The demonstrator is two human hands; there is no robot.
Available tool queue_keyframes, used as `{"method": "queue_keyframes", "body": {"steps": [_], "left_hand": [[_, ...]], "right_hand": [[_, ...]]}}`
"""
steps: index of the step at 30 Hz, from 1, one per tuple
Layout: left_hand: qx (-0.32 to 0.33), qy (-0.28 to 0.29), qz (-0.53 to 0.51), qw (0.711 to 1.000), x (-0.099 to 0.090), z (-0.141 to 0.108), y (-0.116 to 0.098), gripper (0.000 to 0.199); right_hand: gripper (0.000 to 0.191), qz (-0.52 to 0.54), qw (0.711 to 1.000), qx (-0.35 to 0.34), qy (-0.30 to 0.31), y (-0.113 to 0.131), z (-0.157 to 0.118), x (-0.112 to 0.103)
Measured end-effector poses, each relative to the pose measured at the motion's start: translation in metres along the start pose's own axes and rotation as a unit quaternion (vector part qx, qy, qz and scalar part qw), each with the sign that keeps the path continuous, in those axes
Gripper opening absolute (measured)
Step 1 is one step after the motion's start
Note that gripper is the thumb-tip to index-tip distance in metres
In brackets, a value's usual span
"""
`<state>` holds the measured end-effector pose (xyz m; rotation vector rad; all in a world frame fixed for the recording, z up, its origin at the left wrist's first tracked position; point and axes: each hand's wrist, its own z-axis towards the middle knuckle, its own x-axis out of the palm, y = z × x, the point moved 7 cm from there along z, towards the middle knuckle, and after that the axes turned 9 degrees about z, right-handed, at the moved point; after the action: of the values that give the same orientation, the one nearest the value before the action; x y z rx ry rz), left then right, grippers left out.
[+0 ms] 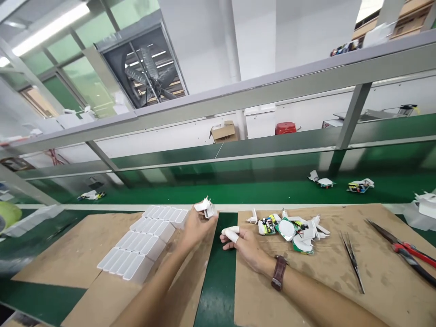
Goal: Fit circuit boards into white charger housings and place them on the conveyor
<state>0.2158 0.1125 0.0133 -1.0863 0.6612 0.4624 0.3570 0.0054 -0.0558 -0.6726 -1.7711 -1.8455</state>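
My left hand (196,229) grips a white charger casing (208,210) with plug prongs at its top, held up near the far edge of the cardboard. Beside that hand stand rows of white open-topped plastic casings (143,236). My right hand (243,245) hovers over the gap between the two cardboard sheets, its fingers loosely bent and nothing visible in them. White finger cots cover some of its fingertips. Just right of it lies a pile of small circuit boards (286,228) with white plug parts (311,229).
Tweezers (353,263) and red-handled pliers (402,247) lie on the right cardboard sheet (381,290). Beyond runs a green conveyor belt (238,193) carrying a few circuit boards (360,185). A metal rail (218,102) crosses above it. White casings (425,209) stand at the right edge.
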Motion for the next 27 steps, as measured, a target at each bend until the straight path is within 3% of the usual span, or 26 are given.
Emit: {"method": "queue_keyframes", "body": {"steps": [4,8,11,15,19,23,25,27], "left_hand": [[-0.014,0.006,0.048,0.999,0.013,0.059,-0.007,0.042],[-0.027,0.009,0.074,0.997,0.037,0.097,-0.002,0.04],[-0.029,-0.014,0.082,0.996,0.051,0.101,0.0,0.054],[0.011,-0.047,0.106,0.993,0.051,0.074,-0.005,0.062],[0.086,-0.082,0.172,0.978,0.015,0.036,-0.007,0.05],[0.13,-0.163,0.355,0.911,-0.042,0.008,0.008,0.033],[0.119,-0.162,0.418,0.886,-0.062,0.001,0.023,0.029],[0.123,-0.145,0.44,0.878,-0.072,-0.005,0.033,0.026]], "right_hand": [[0.051,-0.022,1.0,0.002,0.013,-0.001,0.003,0.005],[0.05,-0.04,0.999,0.002,0.023,-0.002,0.006,0.007],[0.052,-0.049,0.999,0.006,0.023,-0.004,0.008,0.008],[0.051,-0.062,0.998,0.011,0.028,-0.004,0.007,0.009],[0.048,-0.078,0.996,0.014,0.046,-0.003,0.003,0.011],[0.048,-0.094,0.993,0.016,0.065,-0.003,-0.001,0.01],[0.048,-0.11,0.991,0.018,0.074,-0.002,-0.001,0.009],[0.046,-0.134,0.988,0.019,0.08,-0.001,-0.002,0.008]]}}
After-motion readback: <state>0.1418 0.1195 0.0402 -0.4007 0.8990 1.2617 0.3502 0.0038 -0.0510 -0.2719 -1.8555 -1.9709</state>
